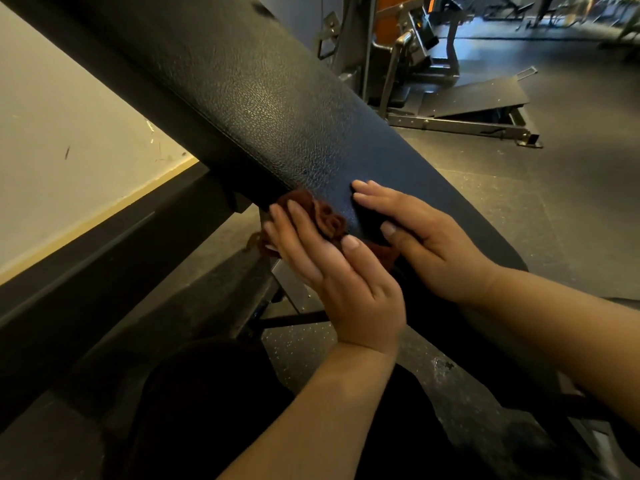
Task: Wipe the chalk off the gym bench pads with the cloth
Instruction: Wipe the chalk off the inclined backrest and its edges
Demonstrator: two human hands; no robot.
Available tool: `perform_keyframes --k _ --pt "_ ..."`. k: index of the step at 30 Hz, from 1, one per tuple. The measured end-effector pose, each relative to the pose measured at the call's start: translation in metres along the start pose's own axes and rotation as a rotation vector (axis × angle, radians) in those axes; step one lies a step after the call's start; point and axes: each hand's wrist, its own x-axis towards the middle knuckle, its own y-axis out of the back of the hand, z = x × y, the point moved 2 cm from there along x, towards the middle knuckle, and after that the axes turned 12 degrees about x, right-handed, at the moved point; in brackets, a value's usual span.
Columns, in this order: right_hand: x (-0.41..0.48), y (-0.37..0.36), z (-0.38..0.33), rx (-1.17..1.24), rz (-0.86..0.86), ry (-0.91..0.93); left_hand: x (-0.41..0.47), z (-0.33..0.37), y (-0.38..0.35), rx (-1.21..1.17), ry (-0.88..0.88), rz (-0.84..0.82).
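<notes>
A long black textured bench pad [263, 98] slants from the top left down to the right. A bunched dark red-brown cloth [327, 220] lies on the pad's lower left edge. My left hand [332, 268] presses on the cloth with straight fingers laid over it. My right hand [426, 237] lies flat on the pad just to the right of the cloth, fingers straight, thumb beside the cloth. No chalk marks show plainly on the pad's lit surface.
A pale wall [69, 161] with a dark baseboard stands at the left. The bench's metal frame [291, 289] runs below the pad. Gym machines [415, 53] and a low footplate [481, 98] stand at the back right on the dark speckled rubber floor [571, 188].
</notes>
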Motion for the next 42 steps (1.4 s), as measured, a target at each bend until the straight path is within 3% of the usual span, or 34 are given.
perform_keyframes --k 3,7,16,23,31,38,42 --pt "0.005 0.007 -0.002 -0.101 -0.029 0.026 -0.036 0.006 -0.001 -0.014 -0.016 -0.088" --pt "0.001 -0.002 0.001 -0.02 -0.024 -0.017 -0.056 -0.001 -0.006 0.009 -0.081 -0.124" --pt "-0.001 -0.005 0.003 0.029 0.024 -0.031 0.032 -0.011 0.005 -0.001 -0.021 0.044" --pt "-0.002 -0.005 0.003 0.057 0.028 -0.016 -0.048 0.002 -0.001 -0.018 -0.035 -0.122" --pt "-0.002 -0.004 0.003 0.069 0.034 -0.017 -0.002 0.0 -0.001 -0.025 -0.013 -0.002" --pt "-0.003 -0.003 0.003 0.082 0.038 -0.018 -0.035 0.01 -0.001 -0.073 -0.003 -0.107" --pt "-0.003 -0.002 0.004 0.065 0.043 -0.014 0.009 0.003 0.0 -0.077 0.059 0.004"
